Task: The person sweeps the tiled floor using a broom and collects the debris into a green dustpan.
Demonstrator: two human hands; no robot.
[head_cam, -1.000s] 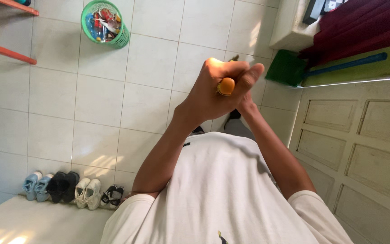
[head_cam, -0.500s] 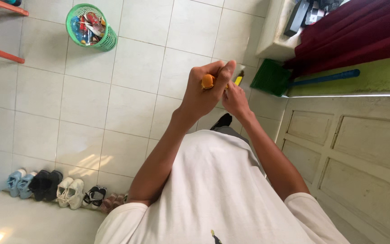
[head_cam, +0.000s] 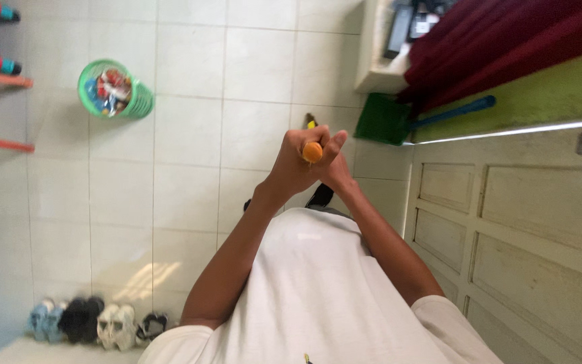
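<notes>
My left hand is closed around the top of a stick with an orange end, held upright in front of my white shirt. Just behind and to the right of it, my right hand wraps the same stick lower down, mostly hidden by the left hand. A small yellow and dark tip of the stick's lower part shows on the tiled floor beyond my hands. My dark shoe shows below the hands.
A green dustpan with a blue handle lies near a dark red curtain. A green basket of colourful items stands on the white tiles. Several pairs of shoes line a wall. A panelled cream door is at the right.
Both hands stay on the orange-ended stick. The right hand, briefly loose beside it half a second ago, is tucked behind the left again. The view has shifted, so the basket and dustpan sit lower.
</notes>
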